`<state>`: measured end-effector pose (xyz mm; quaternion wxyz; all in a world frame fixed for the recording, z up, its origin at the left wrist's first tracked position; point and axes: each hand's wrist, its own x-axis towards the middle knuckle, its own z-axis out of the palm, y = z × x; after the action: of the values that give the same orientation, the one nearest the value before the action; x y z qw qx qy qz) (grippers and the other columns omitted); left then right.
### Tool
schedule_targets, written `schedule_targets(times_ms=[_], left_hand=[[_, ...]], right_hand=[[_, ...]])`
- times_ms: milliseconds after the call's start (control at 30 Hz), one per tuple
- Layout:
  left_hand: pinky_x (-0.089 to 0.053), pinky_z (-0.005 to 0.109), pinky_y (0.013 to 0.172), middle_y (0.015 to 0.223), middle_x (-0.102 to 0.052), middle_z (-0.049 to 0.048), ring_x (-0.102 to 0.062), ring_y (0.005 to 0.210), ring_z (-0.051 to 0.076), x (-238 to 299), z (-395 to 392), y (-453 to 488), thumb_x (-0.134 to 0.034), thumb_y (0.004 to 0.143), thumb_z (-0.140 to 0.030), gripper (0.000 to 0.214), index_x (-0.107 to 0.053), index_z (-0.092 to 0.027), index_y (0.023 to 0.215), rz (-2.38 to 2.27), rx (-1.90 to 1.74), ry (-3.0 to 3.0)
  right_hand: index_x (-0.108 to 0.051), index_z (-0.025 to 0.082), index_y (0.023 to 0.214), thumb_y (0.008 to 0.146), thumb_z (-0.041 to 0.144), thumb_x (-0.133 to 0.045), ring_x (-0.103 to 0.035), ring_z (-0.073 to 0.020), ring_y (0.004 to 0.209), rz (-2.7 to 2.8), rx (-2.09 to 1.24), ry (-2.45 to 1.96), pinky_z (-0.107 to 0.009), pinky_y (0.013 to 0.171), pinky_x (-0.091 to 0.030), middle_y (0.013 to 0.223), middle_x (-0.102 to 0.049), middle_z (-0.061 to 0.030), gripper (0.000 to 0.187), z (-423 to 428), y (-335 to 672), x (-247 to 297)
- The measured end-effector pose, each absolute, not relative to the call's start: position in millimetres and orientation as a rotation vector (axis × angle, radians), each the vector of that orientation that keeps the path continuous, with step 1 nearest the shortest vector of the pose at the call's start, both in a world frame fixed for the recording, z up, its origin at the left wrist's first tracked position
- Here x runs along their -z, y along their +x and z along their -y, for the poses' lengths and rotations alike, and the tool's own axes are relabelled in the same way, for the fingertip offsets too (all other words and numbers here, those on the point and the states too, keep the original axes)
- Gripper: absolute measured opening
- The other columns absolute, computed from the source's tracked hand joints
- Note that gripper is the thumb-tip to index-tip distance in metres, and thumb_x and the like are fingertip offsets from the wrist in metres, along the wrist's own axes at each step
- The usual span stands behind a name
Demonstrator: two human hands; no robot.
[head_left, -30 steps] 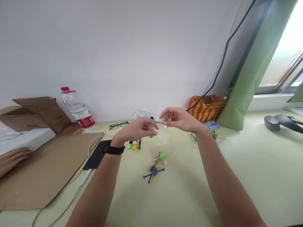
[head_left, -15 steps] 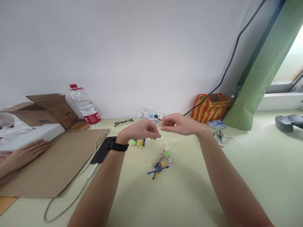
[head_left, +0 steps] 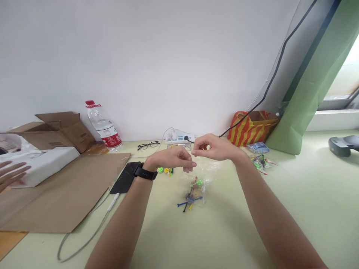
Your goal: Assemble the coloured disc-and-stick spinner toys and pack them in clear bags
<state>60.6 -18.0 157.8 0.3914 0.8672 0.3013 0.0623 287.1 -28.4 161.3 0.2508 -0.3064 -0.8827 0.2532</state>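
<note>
A clear plastic bag (head_left: 207,170) hangs below my hands, faint against the pale green table. Small coloured plastic pieces (head_left: 193,194), in blue, black, yellow, green, red and white, show at its lower end; some ends seem to stick out past the film. My left hand (head_left: 175,157), with a black band on the wrist, is closed in a pinch at the bag's upper edge. Close beside it, my right hand (head_left: 211,147) pinches the same edge with thumb and forefinger. The exact grip of the fingertips is partly hidden.
Behind my left hand lie more small pieces (head_left: 166,170). A phone (head_left: 126,179), cable, glasses (head_left: 148,145), power strip (head_left: 179,139) and water bottle (head_left: 105,127) stand around. Another filled bag (head_left: 262,162) lies right; a co-worker's hand (head_left: 12,173) is left over a white box.
My left hand has shifted slightly right and down, and the bag now spreads wider over the pieces. The co-worker's hand has lifted and moved left on the white box.
</note>
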Motion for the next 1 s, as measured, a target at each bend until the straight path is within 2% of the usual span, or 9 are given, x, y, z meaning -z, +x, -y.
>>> schedule_targets(times_ms=[133,300,433,533,633,700,867,1000], left_hand=[[-0.051,0.024,0.067,0.079,-0.076,0.0074,-0.070,0.074,0.017,-152,15,64,-0.065,0.090,-0.055,0.042,-0.080,-0.017,0.083,-0.714,-0.176,2.183],[-0.050,0.026,0.067,0.082,-0.073,0.0058,-0.069,0.079,0.018,-148,15,66,-0.066,0.090,-0.053,0.037,-0.076,-0.017,0.090,-0.701,-0.339,2.188],[-0.048,0.026,0.065,0.079,-0.070,0.0047,-0.064,0.075,0.017,-152,17,65,-0.066,0.089,-0.053,0.037,-0.073,-0.016,0.085,-0.743,-0.565,2.157],[-0.050,0.028,0.071,0.078,-0.070,0.0061,-0.064,0.075,0.017,-155,12,59,-0.068,0.088,-0.053,0.039,-0.073,-0.016,0.081,-0.773,-0.671,2.115],[-0.051,0.029,0.071,0.078,-0.070,0.0068,-0.064,0.075,0.017,-156,6,46,-0.069,0.087,-0.053,0.038,-0.070,-0.016,0.078,-0.820,-0.812,2.067],[-0.052,0.029,0.070,0.081,-0.071,0.0075,-0.065,0.077,0.018,-157,4,38,-0.072,0.084,-0.051,0.036,-0.070,-0.016,0.081,-0.839,-0.760,2.080],[-0.052,0.028,0.070,0.100,-0.076,0.0075,-0.070,0.091,0.020,-162,11,36,-0.076,0.082,-0.047,0.040,-0.070,-0.021,0.113,-0.800,-0.521,2.171],[-0.052,0.028,0.071,0.086,-0.076,0.0066,-0.069,0.082,0.019,-161,15,47,-0.068,0.089,-0.049,0.032,-0.074,-0.018,0.097,-0.781,-0.477,2.160]], right_hand=[[-0.064,0.017,0.071,0.089,0.033,-0.060,-0.043,-0.0125,0.062,2.319,-0.722,-0.897,-0.026,0.057,-0.034,0.065,-0.053,0.0010,0.024,24,289,-160],[-0.058,0.018,0.070,0.093,0.043,-0.056,-0.039,-0.0112,0.058,2.384,-0.800,-0.936,-0.025,0.053,-0.029,0.064,-0.049,0.0020,0.034,22,292,-157],[-0.064,0.018,0.078,0.093,0.051,-0.058,-0.048,-0.0128,0.064,2.387,-0.915,-0.906,-0.025,0.055,-0.034,0.073,-0.059,-0.0007,0.037,22,295,-156],[-0.068,0.017,0.085,0.090,0.053,-0.064,-0.058,-0.0166,0.074,2.358,-1.044,-0.873,-0.028,0.065,-0.043,0.080,-0.067,-0.0042,0.036,20,306,-156],[-0.069,0.017,0.087,0.085,0.053,-0.072,-0.061,-0.0185,0.078,2.229,-1.145,-0.846,-0.032,0.075,-0.047,0.082,-0.070,-0.0059,0.036,17,318,-155],[-0.069,0.018,0.086,0.081,0.054,-0.075,-0.061,-0.0180,0.077,2.085,-1.128,-0.840,-0.033,0.076,-0.048,0.080,-0.070,-0.0053,0.037,14,324,-154],[-0.071,0.018,0.080,0.079,0.054,-0.077,-0.060,-0.0172,0.072,2.115,-1.112,-0.874,-0.031,0.070,-0.046,0.075,-0.068,-0.0036,0.036,12,318,-153],[-0.073,0.018,0.083,0.080,0.053,-0.076,-0.062,-0.0182,0.075,2.193,-1.112,-0.853,-0.031,0.070,-0.047,0.078,-0.070,-0.0040,0.035,12,307,-150]])
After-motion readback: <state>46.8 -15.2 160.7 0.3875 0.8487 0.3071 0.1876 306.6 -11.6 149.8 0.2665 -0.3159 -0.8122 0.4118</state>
